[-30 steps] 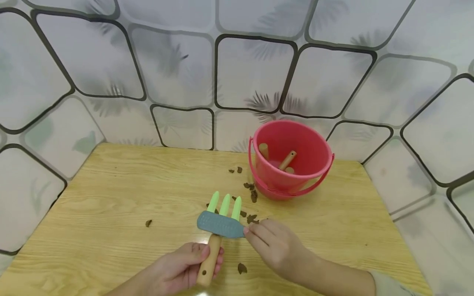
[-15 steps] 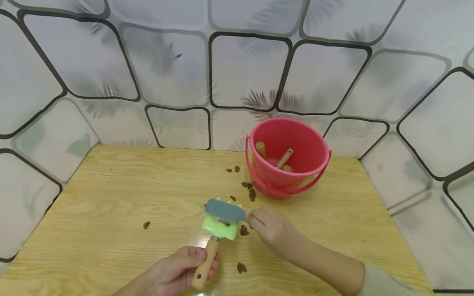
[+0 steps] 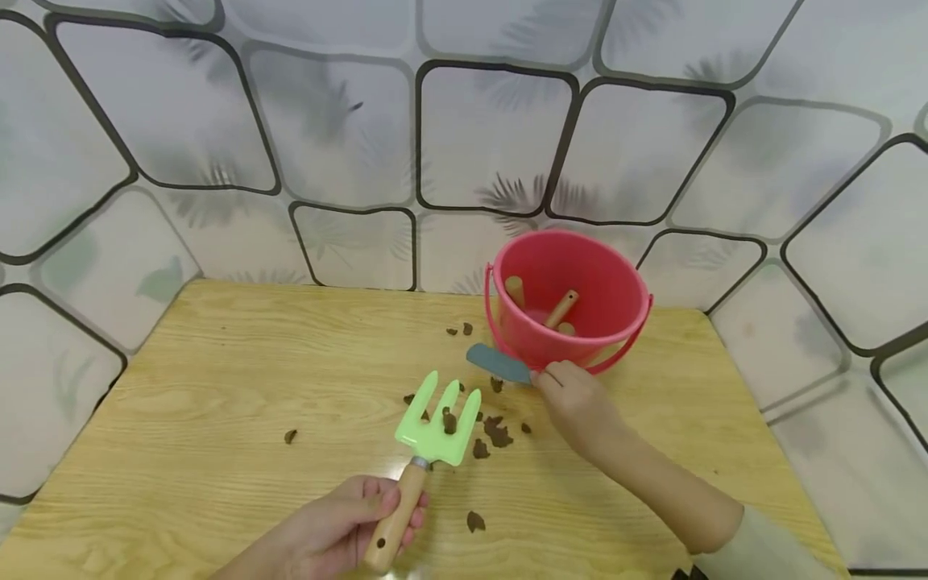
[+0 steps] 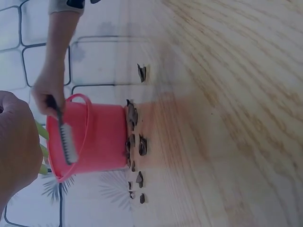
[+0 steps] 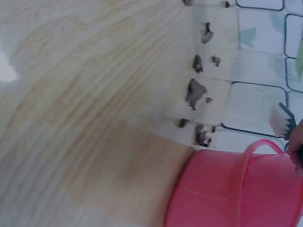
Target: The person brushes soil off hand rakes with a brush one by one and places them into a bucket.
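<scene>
My left hand [image 3: 351, 515] grips the wooden handle of a small garden fork [image 3: 428, 441], its light green tines pointing away over the table. A brown crumb lies on or just behind the tines. My right hand [image 3: 580, 411] pinches the handle end of a brush [image 3: 500, 364] with a grey-blue back. White bristles [image 4: 71, 144] show in the left wrist view. The brush is beside the front left of a pink bucket [image 3: 540, 342], apart from the fork. In the right wrist view only part of the right hand [image 5: 297, 144] shows.
Brown flakes [image 3: 497, 432] are scattered on the wooden table [image 3: 239, 379], mostly between the fork and the bucket. Tools with wooden handles [image 3: 561, 308] stand inside the bucket, their heads hidden. A patterned wall covering [image 3: 348, 137] rises behind the table.
My right hand has moved the brush from over the fork, along its tines and away toward the bucket. The fork's green head is now uncovered. The left hand has stayed nearly in place.
</scene>
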Action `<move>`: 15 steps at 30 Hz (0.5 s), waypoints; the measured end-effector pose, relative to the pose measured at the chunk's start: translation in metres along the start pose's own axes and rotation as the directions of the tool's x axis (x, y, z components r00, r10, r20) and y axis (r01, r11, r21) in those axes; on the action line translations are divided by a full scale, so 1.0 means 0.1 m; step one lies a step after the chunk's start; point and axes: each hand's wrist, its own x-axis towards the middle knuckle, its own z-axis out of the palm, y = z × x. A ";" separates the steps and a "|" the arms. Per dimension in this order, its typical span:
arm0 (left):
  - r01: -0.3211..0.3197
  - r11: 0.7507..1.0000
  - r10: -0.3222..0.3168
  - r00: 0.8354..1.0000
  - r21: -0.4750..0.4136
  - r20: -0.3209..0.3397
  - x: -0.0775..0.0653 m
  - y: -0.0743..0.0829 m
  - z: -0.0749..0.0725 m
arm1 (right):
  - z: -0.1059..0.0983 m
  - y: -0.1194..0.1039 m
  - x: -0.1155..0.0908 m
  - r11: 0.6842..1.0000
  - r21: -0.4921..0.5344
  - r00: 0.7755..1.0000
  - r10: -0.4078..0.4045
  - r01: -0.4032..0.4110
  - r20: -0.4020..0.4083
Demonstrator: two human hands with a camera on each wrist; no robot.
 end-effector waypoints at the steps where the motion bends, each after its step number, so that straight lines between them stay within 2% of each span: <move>1: 0.002 1.000 -0.002 1.000 -0.010 -0.004 0.00 0.00 0.00 | -0.05 -0.01 0.03 1.000 0.001 1.000 -0.003 0.003 -0.013; 7: 0.021 0.998 -0.024 0.999 -0.059 -0.043 0.03 0.00 0.01 | -0.33 -0.17 0.18 0.997 0.010 0.992 -0.069 0.070 -0.102; 15: 0.020 0.994 -0.024 0.999 -0.107 -0.029 0.08 0.01 0.01 | -0.61 -0.44 0.34 0.973 0.075 0.964 -0.202 0.217 -0.173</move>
